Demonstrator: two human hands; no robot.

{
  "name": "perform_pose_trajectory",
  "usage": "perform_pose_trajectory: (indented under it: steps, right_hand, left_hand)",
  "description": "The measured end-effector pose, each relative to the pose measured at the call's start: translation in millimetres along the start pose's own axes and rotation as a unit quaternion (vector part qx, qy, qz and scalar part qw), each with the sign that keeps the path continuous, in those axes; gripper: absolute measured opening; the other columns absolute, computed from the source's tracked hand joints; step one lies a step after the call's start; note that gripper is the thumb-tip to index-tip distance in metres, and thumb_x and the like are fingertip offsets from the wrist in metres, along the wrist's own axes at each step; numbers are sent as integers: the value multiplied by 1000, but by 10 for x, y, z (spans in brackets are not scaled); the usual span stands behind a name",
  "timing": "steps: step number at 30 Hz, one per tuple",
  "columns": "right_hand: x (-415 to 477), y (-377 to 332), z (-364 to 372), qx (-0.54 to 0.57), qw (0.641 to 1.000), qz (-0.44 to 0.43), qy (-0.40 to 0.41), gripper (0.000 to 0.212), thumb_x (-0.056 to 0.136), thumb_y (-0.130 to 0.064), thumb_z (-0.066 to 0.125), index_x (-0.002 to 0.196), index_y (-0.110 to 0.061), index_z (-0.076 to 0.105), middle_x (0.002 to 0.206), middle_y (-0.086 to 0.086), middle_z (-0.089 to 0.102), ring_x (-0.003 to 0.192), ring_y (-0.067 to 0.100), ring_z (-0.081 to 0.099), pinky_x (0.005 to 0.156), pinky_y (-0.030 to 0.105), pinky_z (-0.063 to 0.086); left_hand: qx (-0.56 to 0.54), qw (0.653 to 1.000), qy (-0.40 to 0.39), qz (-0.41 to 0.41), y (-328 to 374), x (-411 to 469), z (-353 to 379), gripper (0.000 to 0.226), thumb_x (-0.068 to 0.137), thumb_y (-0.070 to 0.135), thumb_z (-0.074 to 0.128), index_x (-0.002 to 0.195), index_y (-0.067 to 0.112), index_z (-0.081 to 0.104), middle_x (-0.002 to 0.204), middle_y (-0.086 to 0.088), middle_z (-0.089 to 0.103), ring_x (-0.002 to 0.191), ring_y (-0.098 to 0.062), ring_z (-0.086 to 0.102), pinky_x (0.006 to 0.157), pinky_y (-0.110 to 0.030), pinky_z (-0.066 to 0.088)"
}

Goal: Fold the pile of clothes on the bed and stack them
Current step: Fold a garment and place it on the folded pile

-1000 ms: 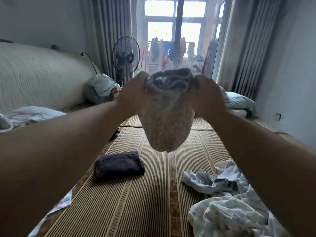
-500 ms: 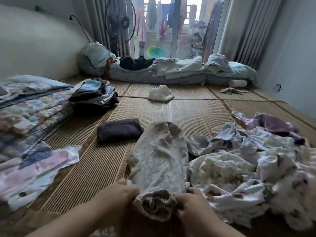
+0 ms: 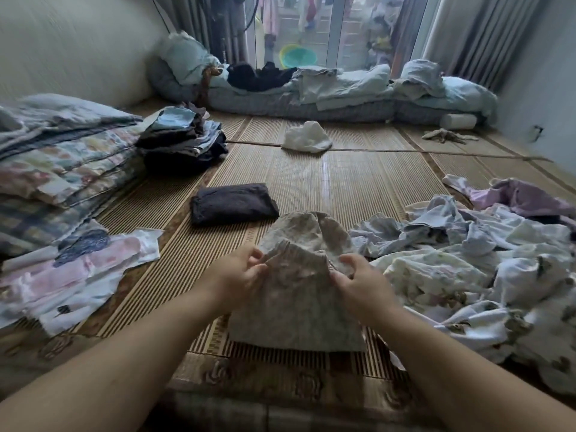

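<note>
- Folding under way: beige speckled garment lies on the woven mat, close in front, with the loose pile against its right side.
- Left hand and right hand each pinch the ribbed waistband, fingers curled round it.
- Change: a second ago the garment hung in the air. Half a second ago it lay flat, waistband nearest. Now the waistband is carried forward over the body.
- Judgement: first fold nearly made. Stacking beside the dark folded piece not yet done.

A beige speckled garment, apparently doubled over, lies on the mat. A crumpled pile of pale clothes touches its right side. Beyond on the left lie a folded dark garment and a folded stack.
</note>
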State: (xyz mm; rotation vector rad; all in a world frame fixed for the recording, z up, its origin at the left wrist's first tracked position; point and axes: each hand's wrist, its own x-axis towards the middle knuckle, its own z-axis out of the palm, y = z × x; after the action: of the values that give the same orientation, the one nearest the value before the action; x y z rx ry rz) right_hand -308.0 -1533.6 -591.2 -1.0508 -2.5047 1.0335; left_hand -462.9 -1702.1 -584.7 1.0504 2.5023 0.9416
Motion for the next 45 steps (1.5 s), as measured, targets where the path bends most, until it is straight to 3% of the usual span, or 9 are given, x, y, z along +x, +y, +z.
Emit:
perform_pose_trajectory:
  steps: [4,9,13,18,24,29,34,40,45]
  right_hand:
    - [-65,225,95,-10,993,-93,69,45,89,-29,63,132,-23,53,134,1,55,120,19,51,98,28,38]
    - [-124,524,202,-277,907,-251,-195,86,75,-65,62,147,-43,22,160,-14,10,146,8,10,116,44,13]
    - [-72,661,201,-330,897,-172,-236,94,75,-67,60,152,-35,15,160,-15,5,146,4,2,117,43,15]
    - [-51,502,80,-286,920,-150,-221,45,93,-33,50,138,-31,48,148,-6,44,138,14,36,109,31,33]
    - [-328,265,-244,-45,953,-85,-286,12,72,-29,58,69,-18,63,59,-9,58,59,7,54,56,26,41]
    - [-229,-27,-441,106,955,-109,-254,13,72,-26,63,73,-14,67,70,-7,62,70,7,59,67,26,46]
    - [229,-67,-362,114,977,-42,-173,11,89,-19,60,89,-15,70,85,7,71,81,22,68,74,37,55]
    - [584,123,23,53,996,59,-27,53,95,-44,51,136,-11,47,133,10,55,119,27,54,101,43,44]
    - [483,364,202,2,986,133,-103,69,63,-62,75,114,-19,56,105,0,65,97,20,62,81,33,52]
  left_hand:
    - [8,996,25,81,-192,-20,173,53,90,47,55,140,36,40,149,14,35,131,-7,35,101,-33,33]
    - [290,903,-236,211,-627,-112,208,92,65,78,47,142,60,-1,151,26,-15,140,0,-20,115,-34,-4]
    - [333,892,-267,148,-726,-99,243,89,76,55,53,148,48,0,158,17,-9,144,-3,-11,118,-37,7]
    - [263,929,-227,127,-575,-158,210,55,89,32,46,143,37,38,154,10,31,142,-7,24,113,-27,22]
    - [75,950,-293,72,-345,-443,-270,15,71,39,50,69,30,63,66,14,63,60,0,55,56,-20,42]
    - [-105,961,-248,69,-196,-363,-656,26,56,43,52,65,23,65,60,8,57,59,-8,52,55,-22,40]
    - [-105,986,-124,34,-117,161,-590,32,62,43,54,77,19,68,74,2,62,74,-19,58,68,-35,43]
    - [-34,997,3,-71,-224,576,17,57,93,40,55,144,23,38,140,-8,51,124,-25,50,97,-32,40]
    - [8,979,-76,-188,-507,402,286,98,63,72,60,145,30,28,133,-7,51,113,-27,55,93,-45,49]
